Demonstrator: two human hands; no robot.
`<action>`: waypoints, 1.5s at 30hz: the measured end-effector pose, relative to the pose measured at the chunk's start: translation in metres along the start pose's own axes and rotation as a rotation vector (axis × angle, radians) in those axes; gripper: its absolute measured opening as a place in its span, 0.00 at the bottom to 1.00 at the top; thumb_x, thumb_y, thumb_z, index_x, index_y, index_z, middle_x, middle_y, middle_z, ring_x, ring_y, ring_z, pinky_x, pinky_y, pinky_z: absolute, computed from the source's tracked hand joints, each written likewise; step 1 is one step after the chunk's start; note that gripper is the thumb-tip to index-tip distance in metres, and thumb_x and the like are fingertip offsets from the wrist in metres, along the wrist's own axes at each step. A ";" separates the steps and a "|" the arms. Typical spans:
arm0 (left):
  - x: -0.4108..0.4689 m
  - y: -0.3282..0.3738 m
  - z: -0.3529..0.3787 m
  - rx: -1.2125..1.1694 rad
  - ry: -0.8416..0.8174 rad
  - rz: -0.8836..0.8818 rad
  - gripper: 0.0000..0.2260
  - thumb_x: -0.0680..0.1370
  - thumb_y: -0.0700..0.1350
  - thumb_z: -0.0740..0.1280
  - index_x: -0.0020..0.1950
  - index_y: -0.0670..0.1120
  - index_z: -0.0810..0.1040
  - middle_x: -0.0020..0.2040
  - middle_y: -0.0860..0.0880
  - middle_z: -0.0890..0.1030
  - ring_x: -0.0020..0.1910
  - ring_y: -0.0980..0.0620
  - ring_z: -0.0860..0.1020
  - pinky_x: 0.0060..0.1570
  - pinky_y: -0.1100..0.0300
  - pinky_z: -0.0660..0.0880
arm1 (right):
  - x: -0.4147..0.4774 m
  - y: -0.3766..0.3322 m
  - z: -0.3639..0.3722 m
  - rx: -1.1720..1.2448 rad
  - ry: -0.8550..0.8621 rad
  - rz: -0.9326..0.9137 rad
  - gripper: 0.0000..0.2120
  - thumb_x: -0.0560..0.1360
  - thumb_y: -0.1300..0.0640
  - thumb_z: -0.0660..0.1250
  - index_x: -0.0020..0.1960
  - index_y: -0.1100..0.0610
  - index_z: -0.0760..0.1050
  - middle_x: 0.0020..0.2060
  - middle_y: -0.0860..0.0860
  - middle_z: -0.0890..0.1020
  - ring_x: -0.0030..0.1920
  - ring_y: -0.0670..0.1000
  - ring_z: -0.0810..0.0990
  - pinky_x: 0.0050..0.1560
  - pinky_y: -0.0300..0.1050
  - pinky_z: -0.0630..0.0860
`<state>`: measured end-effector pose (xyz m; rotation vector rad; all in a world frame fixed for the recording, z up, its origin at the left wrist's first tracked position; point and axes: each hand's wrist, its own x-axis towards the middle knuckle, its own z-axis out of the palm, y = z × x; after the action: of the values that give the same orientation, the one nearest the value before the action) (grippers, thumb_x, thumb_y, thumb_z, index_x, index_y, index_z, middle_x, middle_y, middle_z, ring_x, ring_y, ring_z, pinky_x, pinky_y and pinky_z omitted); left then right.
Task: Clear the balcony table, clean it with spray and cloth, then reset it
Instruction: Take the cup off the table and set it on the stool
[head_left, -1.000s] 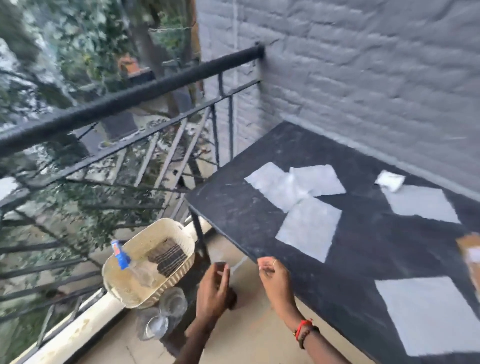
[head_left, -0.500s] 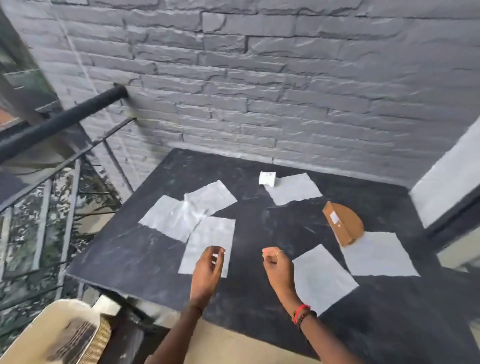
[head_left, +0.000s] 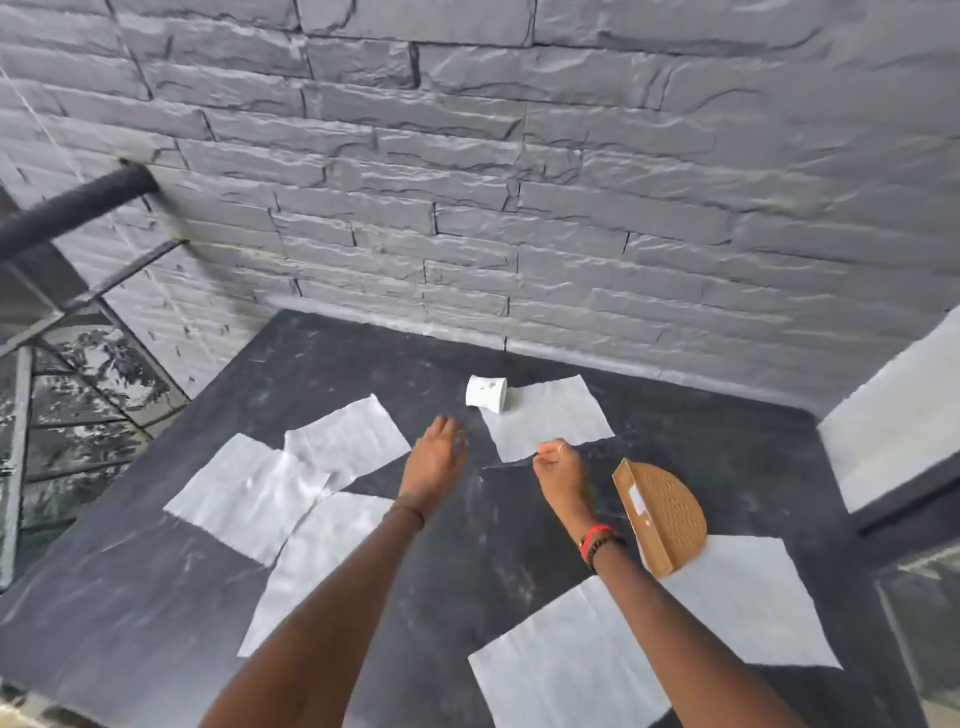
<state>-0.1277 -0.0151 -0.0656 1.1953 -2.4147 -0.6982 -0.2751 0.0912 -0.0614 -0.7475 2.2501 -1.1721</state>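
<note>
The dark table (head_left: 363, 364) stands against a grey brick wall (head_left: 519, 208), with a black railing (head_left: 67, 210) off at ten o'clock. Both arms reach over the table's middle. The left hand (head_left: 436, 462) hovers palm down with its fingers spread loosely forward, holding nothing. The right hand (head_left: 558, 467) is curled in tight at the near edge of the far sheet (head_left: 550, 415); whether it pinches that paper I cannot tell. A small white roll (head_left: 487, 393) lies at twelve o'clock, touching the same sheet. A brown half-round holder (head_left: 667, 512) sits at three o'clock. Three overlapping sheets (head_left: 244, 493) lie at nine o'clock, and two more sheets (head_left: 566, 670) at five.
</note>
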 end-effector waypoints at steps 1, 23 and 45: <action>0.015 0.002 0.004 0.025 -0.005 0.008 0.09 0.81 0.41 0.60 0.58 0.39 0.75 0.55 0.40 0.75 0.53 0.37 0.76 0.53 0.46 0.71 | 0.015 -0.003 0.003 0.001 -0.021 0.000 0.11 0.74 0.70 0.62 0.56 0.69 0.76 0.51 0.64 0.82 0.53 0.60 0.80 0.50 0.43 0.73; 0.146 -0.032 0.054 0.277 -0.171 0.145 0.27 0.73 0.44 0.71 0.71 0.45 0.69 0.68 0.46 0.71 0.65 0.44 0.72 0.64 0.54 0.67 | 0.137 -0.018 0.057 0.100 -0.339 0.110 0.12 0.77 0.62 0.62 0.59 0.59 0.76 0.47 0.53 0.78 0.43 0.54 0.75 0.54 0.53 0.76; -0.033 -0.095 -0.025 -0.304 0.307 -0.211 0.25 0.67 0.51 0.75 0.61 0.49 0.73 0.53 0.58 0.76 0.51 0.59 0.75 0.49 0.71 0.70 | 0.032 -0.098 0.125 -0.154 -0.510 -0.267 0.18 0.75 0.65 0.65 0.63 0.55 0.75 0.27 0.52 0.74 0.18 0.42 0.72 0.26 0.34 0.69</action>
<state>-0.0356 -0.0448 -0.1033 1.3286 -1.8757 -0.8396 -0.1950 -0.0488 -0.0484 -1.2780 1.8601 -0.8007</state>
